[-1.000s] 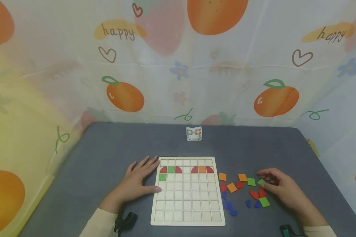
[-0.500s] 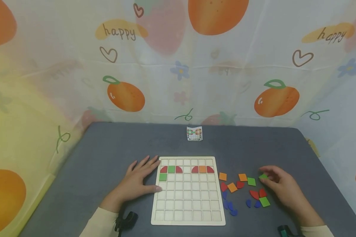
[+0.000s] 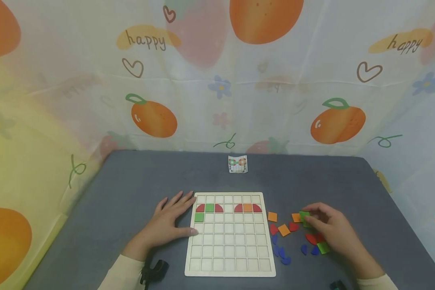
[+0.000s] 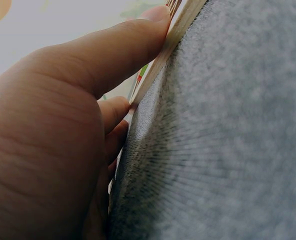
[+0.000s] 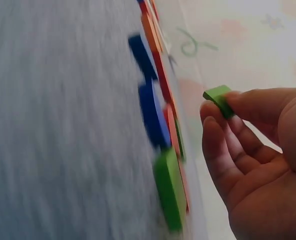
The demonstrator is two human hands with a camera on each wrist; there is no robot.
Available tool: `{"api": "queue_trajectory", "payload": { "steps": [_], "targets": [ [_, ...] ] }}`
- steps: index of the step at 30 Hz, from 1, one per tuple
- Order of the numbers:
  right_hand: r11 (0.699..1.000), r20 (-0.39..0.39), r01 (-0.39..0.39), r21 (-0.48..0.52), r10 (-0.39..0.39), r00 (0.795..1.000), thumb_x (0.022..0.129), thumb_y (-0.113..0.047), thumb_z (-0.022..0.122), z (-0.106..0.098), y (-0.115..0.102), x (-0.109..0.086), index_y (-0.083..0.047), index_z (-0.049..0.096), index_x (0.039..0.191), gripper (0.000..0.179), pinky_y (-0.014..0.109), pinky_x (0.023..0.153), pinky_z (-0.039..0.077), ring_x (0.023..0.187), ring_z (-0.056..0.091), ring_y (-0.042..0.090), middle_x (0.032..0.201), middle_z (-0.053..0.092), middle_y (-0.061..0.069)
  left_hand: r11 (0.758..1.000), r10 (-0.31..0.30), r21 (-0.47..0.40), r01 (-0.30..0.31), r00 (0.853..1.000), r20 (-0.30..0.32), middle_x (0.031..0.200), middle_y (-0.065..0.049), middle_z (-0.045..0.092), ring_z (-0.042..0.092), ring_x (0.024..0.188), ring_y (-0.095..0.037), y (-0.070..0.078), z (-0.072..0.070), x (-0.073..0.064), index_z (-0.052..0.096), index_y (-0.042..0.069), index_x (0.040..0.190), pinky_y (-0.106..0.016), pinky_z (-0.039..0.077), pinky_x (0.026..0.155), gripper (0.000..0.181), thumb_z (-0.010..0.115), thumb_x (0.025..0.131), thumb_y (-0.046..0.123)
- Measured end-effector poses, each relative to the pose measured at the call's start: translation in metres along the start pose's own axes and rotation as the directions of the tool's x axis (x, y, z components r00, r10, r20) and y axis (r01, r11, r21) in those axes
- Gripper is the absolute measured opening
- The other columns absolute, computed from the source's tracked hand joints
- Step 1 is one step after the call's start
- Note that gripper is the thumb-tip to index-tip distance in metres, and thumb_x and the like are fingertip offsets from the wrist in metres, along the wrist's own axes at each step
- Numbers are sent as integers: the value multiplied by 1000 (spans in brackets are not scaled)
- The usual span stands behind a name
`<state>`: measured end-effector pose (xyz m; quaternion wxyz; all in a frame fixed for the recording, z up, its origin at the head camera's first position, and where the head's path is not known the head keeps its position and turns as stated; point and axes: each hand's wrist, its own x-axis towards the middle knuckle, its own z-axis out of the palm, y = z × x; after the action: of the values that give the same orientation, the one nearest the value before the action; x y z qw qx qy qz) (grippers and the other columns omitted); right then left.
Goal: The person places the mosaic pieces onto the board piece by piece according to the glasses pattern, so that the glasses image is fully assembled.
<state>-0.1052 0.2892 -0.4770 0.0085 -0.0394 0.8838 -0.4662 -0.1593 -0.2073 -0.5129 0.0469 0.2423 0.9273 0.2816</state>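
A white wooden grid board (image 3: 229, 251) lies flat on the table. Red quarter-round pieces (image 3: 219, 208), green squares (image 3: 199, 217) and an orange square (image 3: 247, 208) sit in its upper cells. My left hand (image 3: 168, 220) is spread at the board's left side, its thumb and fingertips touching the edge. In the left wrist view, the thumb lies on the wooden rim (image 4: 174, 37). My right hand (image 3: 331, 227) pinches a green square tile (image 5: 220, 99) between thumb and fingertips, raised over the loose pieces. It partly covers some of them in the head view.
Right of the board lie loose orange squares (image 3: 284, 230), red pieces (image 3: 293, 226), blue pieces (image 3: 286, 260) and a green square (image 3: 323, 247). A small printed pattern card (image 3: 237, 164) lies at the back of the grey table (image 3: 159, 173). A patterned curtain (image 3: 268, 117) rises behind.
My right hand has picked up the green tile from the table and moved left with it, over the other pieces. My left hand stays at the board's edge.
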Motion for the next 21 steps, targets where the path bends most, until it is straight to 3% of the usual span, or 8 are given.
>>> {"api": "queue_trajectory", "payload": {
  "steps": [10, 17, 21],
  "targets": [
    [990, 54, 105, 90, -110, 992, 102, -9, 79, 33, -18, 7, -7, 77, 118, 16, 30, 70, 57, 82, 71, 18, 98, 75, -3, 1000, -4, 0, 4, 1000, 1, 176, 4, 31, 18, 164, -33, 1, 1, 0, 44, 21, 170, -71, 1, 123, 103, 81, 87, 71],
    [965, 161, 129, 229, -168, 973, 104, -8, 76, 59, -35, 13, -3, 75, 119, 16, 34, 66, 59, 76, 70, 25, 95, 75, 8, 1000, 7, 6, -8, 1000, 2, 176, 4, 31, 18, 164, -33, 0, 1, 0, 44, 21, 170, -70, 1, 123, 103, 80, 88, 72],
    [959, 182, 147, 241, -193, 964, 101, -7, 79, 75, -48, 17, -6, 77, 117, 15, 31, 71, 58, 81, 68, 22, 100, 72, 8, 1000, 5, 1, -5, 1000, 2, 177, 3, 31, 17, 164, -33, 1, -1, 0, 43, 20, 170, -70, 1, 123, 104, 81, 88, 70]
  ]
}}
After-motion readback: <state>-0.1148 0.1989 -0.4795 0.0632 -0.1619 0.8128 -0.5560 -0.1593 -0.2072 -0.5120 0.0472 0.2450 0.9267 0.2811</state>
